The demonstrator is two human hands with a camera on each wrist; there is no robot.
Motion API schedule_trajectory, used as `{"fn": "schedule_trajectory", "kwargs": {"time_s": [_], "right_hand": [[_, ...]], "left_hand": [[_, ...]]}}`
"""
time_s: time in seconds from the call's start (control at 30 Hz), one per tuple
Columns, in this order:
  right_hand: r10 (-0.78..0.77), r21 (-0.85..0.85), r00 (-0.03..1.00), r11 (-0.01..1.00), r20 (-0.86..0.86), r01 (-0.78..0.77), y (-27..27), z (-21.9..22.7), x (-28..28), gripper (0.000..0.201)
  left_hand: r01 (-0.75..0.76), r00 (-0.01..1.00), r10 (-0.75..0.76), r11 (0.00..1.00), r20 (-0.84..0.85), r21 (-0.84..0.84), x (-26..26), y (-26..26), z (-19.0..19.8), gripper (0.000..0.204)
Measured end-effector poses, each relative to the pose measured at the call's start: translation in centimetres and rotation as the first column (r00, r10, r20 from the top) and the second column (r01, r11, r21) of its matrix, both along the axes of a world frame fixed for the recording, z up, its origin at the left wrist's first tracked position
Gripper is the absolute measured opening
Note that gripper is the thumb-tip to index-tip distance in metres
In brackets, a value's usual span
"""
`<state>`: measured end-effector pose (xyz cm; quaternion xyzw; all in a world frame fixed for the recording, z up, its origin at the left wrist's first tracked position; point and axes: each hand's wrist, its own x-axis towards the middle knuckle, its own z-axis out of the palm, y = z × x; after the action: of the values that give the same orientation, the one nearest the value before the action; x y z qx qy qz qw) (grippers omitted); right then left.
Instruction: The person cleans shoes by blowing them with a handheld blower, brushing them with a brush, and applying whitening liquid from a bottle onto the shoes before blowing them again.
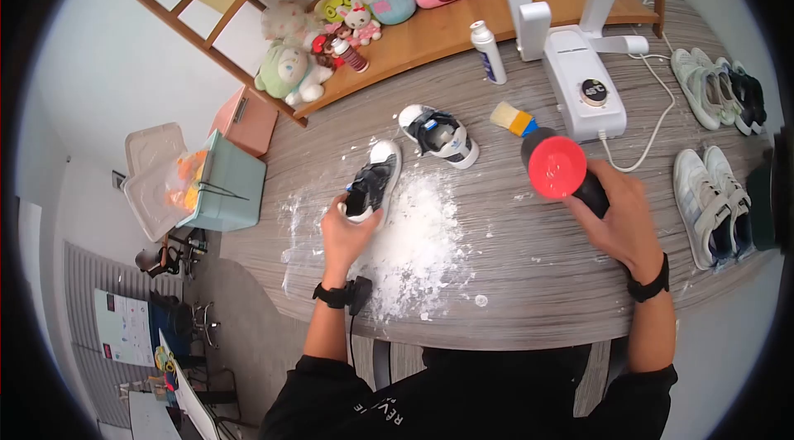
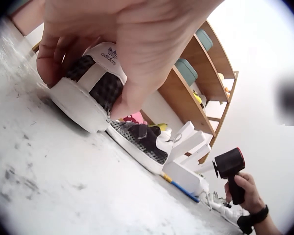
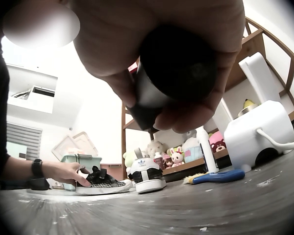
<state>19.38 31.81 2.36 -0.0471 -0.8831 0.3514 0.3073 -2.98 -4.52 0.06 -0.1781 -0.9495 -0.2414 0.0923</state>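
My left hand [image 1: 346,235] grips the heel of a black-and-white sneaker [image 1: 376,178], which lies on the table with its toe pointing away. In the left wrist view, its heel [image 2: 83,108] sits low over the whitened tabletop. My right hand [image 1: 624,221] holds up a black, pistol-shaped handheld blower [image 1: 556,165] by its handle, its round red end turned toward the head camera. The matching sneaker [image 1: 447,142] stands just beyond the held one, heel toward me. White powder [image 1: 418,233] spreads over the wood around the held shoe.
A blue-handled brush [image 1: 514,119] lies behind the blower. Farther back stand a white spray bottle [image 1: 488,53] and a white shoe dryer [image 1: 585,84] with a cord. More shoes [image 1: 703,200] line the right side. Plush toys fill the wooden shelf [image 1: 447,22]; a teal bin [image 1: 227,184] stands left.
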Motion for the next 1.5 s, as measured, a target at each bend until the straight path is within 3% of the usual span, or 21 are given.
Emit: {"fn": "schedule_trajectory", "kwargs": {"time_s": [0.13, 0.17, 0.2, 0.23, 0.27, 0.33, 0.37, 0.43, 0.47, 0.5, 0.57, 0.6, 0.63, 0.7, 0.73, 0.9, 1.17, 1.27, 1.33, 1.43, 1.5], "right_hand": [[0.067, -0.371, 0.998, 0.927, 0.016, -0.056, 1.0, 0.3, -0.1, 0.033], [0.012, -0.376, 0.999, 0.927, 0.042, 0.005, 1.1, 0.4, 0.2, 0.033], [0.07, -0.574, 0.997, 0.818, 0.044, -0.032, 1.1, 0.6, 0.2, 0.033], [0.128, -0.744, 0.992, 0.665, 0.019, -0.072, 1.2, 0.7, 0.2, 0.034], [0.095, -0.745, 0.995, 0.666, 0.036, -0.037, 1.3, 0.9, 0.3, 0.034], [0.232, -0.966, 0.944, 0.058, -0.234, -0.254, 1.4, 1.3, 0.4, 0.036], [0.23, -0.968, 0.947, 0.065, -0.224, -0.244, 1.3, 1.1, 0.4, 0.036], [0.053, -0.842, 0.997, 0.534, -0.056, -0.076, 1.1, 0.3, -0.1, 0.037], [-0.048, -0.578, 0.994, 0.816, -0.095, -0.016, 1.1, -0.1, -0.7, 0.037], [-0.045, -0.577, 0.994, 0.816, -0.096, -0.019, 1.2, 0.2, -0.5, 0.037], [0.172, -0.958, 0.983, 0.263, -0.07, -0.114, 1.1, 2.1, 0.0, 0.036], [0.119, -0.871, 0.993, 0.485, -0.025, -0.08, 1.2, 1.2, -0.7, 0.036], [0.121, -0.87, 0.992, 0.487, -0.027, -0.083, 1.0, 1.4, -1.0, 0.036], [0.117, -0.693, 0.993, 0.719, 0.035, -0.06, 0.5, 2.0, -1.8, 0.04], [0.203, -0.769, 0.978, 0.633, 0.055, -0.088, 0.3, 2.9, -1.9, 0.046], [0.261, -0.769, 0.965, 0.618, 0.003, -0.164, -0.6, 2.7, -4.5, 0.053], [0.342, -0.864, 0.94, 0.475, 0.005, -0.168, -1.1, 1.2, -4.0, 0.049], [0.372, -0.817, 0.926, 0.553, 0.068, -0.163, -1.4, 1.1, -4.0, 0.046], [0.305, -0.648, 0.951, 0.733, 0.042, -0.207, -2.1, 0.9, -4.1, 0.047], [0.227, -0.459, 0.974, 0.863, -0.016, -0.209, -2.0, -0.3, -4.4, 0.045], [0.192, -0.429, 0.981, 0.889, 0.033, -0.16, -1.5, 0.0, -4.3, 0.043]], "left_hand": [[-0.107, 0.976, 0.016, 0.905, 0.219, 0.412, -1.3, -3.8, -2.1, 0.069], [-0.15, 0.894, -0.158, 0.776, 0.419, 0.612, 0.3, -3.2, -0.5, 0.061], [-0.135, 0.851, -0.323, 0.626, 0.413, 0.768, 1.0, -2.9, -0.3, 0.056], [-0.118, 0.806, -0.422, 0.573, 0.415, 0.811, 1.6, -2.6, 0.3, 0.057], [-0.095, 0.761, -0.49, 0.565, 0.426, 0.819, 2.1, -1.9, 0.9, 0.054], [-0.095, 0.668, -0.585, 0.546, 0.46, 0.832, 2.2, -1.2, 0.6, 0.062], [-0.101, 0.662, -0.59, 0.541, 0.463, 0.835, 2.6, -0.2, 0.5, 0.062], [-0.078, 0.592, -0.687, 0.472, 0.422, 0.878, 3.4, 3.0, 1.0, 0.059], [-0.013, 0.574, -0.706, 0.499, 0.415, 0.866, 3.4, 4.2, 1.2, 0.062], [0.037, 0.654, -0.628, 0.583, 0.421, 0.811, 3.0, 4.6, 0.2, 0.065], [0.336, 0.766, -0.563, 0.762, 0.309, 0.553, 3.0, 6.3, 0.8, 0.066], [0.292, 0.744, -0.569, 0.747, 0.349, 0.597, 3.5, 7.3, 1.2, 0.067], [0.246, 0.718, -0.578, 0.731, 0.387, 0.636, 4.1, 8.1, 1.3, 0.067], [0.179, 0.7, -0.588, 0.694, 0.405, 0.698, 4.4, 8.2, 0.3, 0.067], [0.15, 0.682, -0.597, 0.679, 0.421, 0.719, 4.2, 8.0, -0.6, 0.068], [-0.035, 0.64, -0.621, 0.564, 0.452, 0.825, 5.7, 8.3, -1.1, 0.06], [-0.085, 0.665, -0.57, 0.584, 0.482, 0.807, 6.0, 8.6, -1.4, 0.06], [-0.055, 0.68, -0.573, 0.583, 0.457, 0.811, 5.6, 8.4, -2.2, 0.057], [-0.039, 0.7, -0.566, 0.58, 0.436, 0.814, 5.6, 8.4, -2.3, 0.056], [-0.001, 0.744, -0.541, 0.586, 0.393, 0.81, 5.6, 8.3, -2.6, 0.055], [0.018, 0.769, -0.521, 0.598, 0.371, 0.802, 5.4, 8.1, -2.9, 0.055]]}}
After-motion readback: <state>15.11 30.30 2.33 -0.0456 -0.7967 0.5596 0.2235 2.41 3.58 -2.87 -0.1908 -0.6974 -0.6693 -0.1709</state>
